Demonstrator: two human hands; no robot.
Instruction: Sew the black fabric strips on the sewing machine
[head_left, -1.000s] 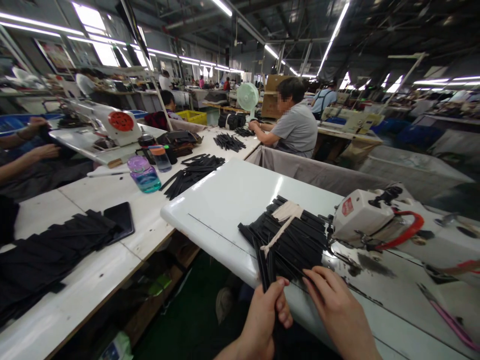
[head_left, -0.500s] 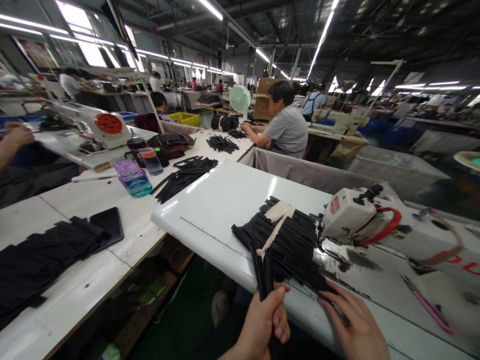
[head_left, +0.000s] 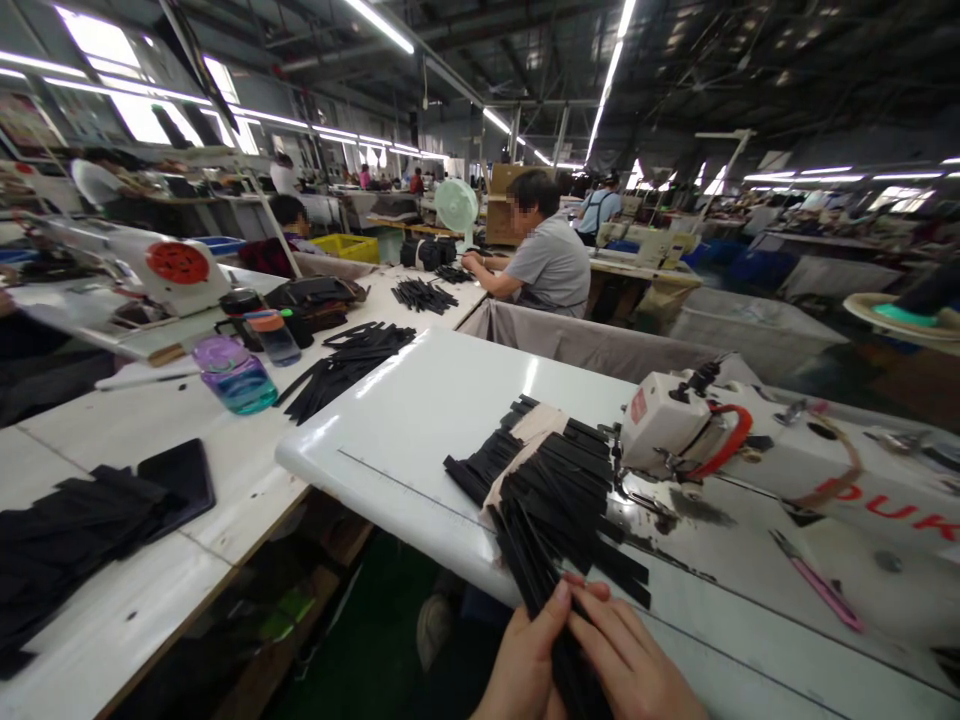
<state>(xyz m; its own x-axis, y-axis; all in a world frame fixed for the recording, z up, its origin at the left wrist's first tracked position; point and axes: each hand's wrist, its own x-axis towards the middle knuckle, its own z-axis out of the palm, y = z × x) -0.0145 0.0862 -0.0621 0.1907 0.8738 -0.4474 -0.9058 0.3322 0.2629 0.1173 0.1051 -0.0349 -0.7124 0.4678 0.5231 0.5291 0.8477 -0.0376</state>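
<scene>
My left hand [head_left: 525, 655] is closed around a bunch of narrow black fabric strips [head_left: 525, 550] at the table's front edge. From the other side, my right hand [head_left: 634, 655] grips the same bunch, its fingertips close to my left thumb. The far ends of these strips reach up to a beige cloth band [head_left: 540, 425]. That band lies across a spread pile of similar black strips [head_left: 566, 490] on the white sewing table [head_left: 442, 400]. My hands hide the lower part of the bunch.
A sewing machine [head_left: 675, 420] stands right of the pile, with pink-handled snips [head_left: 817, 580] before it. On the left table are more black strips [head_left: 82, 530], a phone [head_left: 180, 480] and a purple bottle [head_left: 236, 375]. A co-worker [head_left: 547, 250] sits beyond.
My right hand has moved left from the pile's front edge and joined my left hand on the bunch. The bunch now looks thicker. The whole view has shifted slightly.
</scene>
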